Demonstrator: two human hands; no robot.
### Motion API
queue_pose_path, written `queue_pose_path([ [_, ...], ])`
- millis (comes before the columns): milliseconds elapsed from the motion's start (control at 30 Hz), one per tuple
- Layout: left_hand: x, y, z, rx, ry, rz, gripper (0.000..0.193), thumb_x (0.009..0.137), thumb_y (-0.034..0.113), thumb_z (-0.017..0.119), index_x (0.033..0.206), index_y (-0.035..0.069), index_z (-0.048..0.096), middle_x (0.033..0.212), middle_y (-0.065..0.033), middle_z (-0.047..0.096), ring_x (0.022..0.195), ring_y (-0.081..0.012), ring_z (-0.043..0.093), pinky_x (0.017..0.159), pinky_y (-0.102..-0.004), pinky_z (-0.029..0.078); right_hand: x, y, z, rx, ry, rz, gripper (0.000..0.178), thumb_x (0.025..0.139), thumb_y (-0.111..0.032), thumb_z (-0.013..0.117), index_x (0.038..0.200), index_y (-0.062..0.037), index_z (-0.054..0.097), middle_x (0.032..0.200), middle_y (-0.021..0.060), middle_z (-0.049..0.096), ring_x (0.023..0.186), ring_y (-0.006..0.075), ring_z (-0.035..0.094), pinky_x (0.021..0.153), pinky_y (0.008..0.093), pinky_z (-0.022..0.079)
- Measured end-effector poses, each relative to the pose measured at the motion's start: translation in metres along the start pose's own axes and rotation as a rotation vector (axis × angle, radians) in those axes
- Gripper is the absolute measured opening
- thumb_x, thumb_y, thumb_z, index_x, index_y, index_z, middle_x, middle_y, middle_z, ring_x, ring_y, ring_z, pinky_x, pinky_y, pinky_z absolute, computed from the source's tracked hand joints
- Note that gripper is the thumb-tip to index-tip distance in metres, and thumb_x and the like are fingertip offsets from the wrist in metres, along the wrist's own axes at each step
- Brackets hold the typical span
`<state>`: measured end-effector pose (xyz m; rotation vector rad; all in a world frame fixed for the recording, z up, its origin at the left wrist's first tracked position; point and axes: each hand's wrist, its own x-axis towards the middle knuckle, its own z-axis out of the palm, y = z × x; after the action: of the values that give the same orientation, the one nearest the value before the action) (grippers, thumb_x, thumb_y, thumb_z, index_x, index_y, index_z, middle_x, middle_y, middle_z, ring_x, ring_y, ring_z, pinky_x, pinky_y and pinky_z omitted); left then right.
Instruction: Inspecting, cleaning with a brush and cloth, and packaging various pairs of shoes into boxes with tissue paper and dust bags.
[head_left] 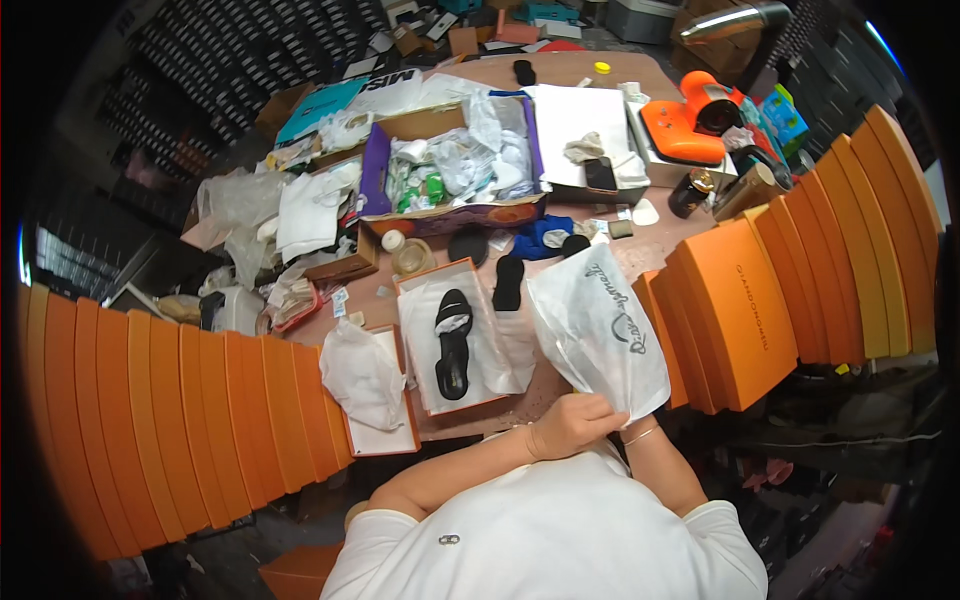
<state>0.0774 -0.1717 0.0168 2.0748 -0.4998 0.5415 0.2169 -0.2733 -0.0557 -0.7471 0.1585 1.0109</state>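
My left hand [580, 425] is closed, its fingers pinching the open lower edge of a white dust bag [605, 335] with dark lettering. My right forearm runs up into that bag. The right hand is inside it, so its fingers and anything they hold are hidden. Left of the bag, an open orange-edged shoebox [483, 390] lined with white paper holds one black sandal [453, 350]. Beside that box lies its lid [385, 440], with a crumpled white bag [360, 370] on it. Behind the dust bag rests a black insole [508, 284].
Tall stacks of orange shoeboxes flank me, one on the left [200, 430] and one on the right [745, 310]. Farther back stand a purple carton [455, 215] of plastic waste, an orange device [690, 130], a dark can [690, 192] and a phone [600, 175].
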Motion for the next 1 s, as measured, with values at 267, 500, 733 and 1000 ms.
queue_pose_path([
  [267,-0.16,-0.062,-0.07,0.118,0.771,-1.007,0.043,0.093,0.016,0.057,0.13,-0.004,0.048,0.124,-0.02,0.054,0.115,-0.0316,0.053,0.098,-0.036,0.042,0.016,0.009,-0.046,-1.818,0.041,-0.643,0.042,0.09,-0.023,0.061,0.124,0.0017,0.054,0.11,0.0164,0.066,0.102,0.0265,0.064,0.079,0.0365,0.054],
  [500,-0.26,-0.087,-0.193,0.518,0.872,-1.248,0.045,0.09,0.011,0.057,0.132,0.0,0.046,0.088,-0.0159,0.066,0.081,-0.0249,0.066,0.073,-0.0353,0.052,0.015,0.139,0.132,-1.717,-0.431,-0.378,0.078,0.081,-0.021,0.072,0.143,-0.003,0.029,0.143,0.035,0.024,0.127,0.0499,0.038,0.102,0.0452,0.04],
  [733,-0.271,-0.132,-0.246,0.152,0.829,-1.613,0.049,0.09,0.014,0.059,0.133,0.001,0.042,0.089,-0.0186,0.067,0.056,-0.022,0.066,0.047,-0.0343,0.052,0.076,0.223,0.11,-1.999,-0.322,-0.284,0.106,0.067,-0.03,0.08,0.15,-0.0139,0.016,0.15,0.0342,0.006,0.118,0.0545,0.043,0.098,0.0502,0.042],
  [1000,-0.287,-0.152,-0.198,0.178,1.051,-1.079,0.014,0.094,0.011,0.054,0.098,-0.001,0.059,0.081,-0.0078,0.065,0.068,-0.017,0.066,0.062,-0.0266,0.051,0.082,0.222,0.114,-2.039,-0.18,-0.065,0.099,0.064,-0.023,0.075,0.148,-0.013,0.024,0.149,0.0299,0.016,0.114,0.0518,0.046,0.096,0.0489,0.044],
])
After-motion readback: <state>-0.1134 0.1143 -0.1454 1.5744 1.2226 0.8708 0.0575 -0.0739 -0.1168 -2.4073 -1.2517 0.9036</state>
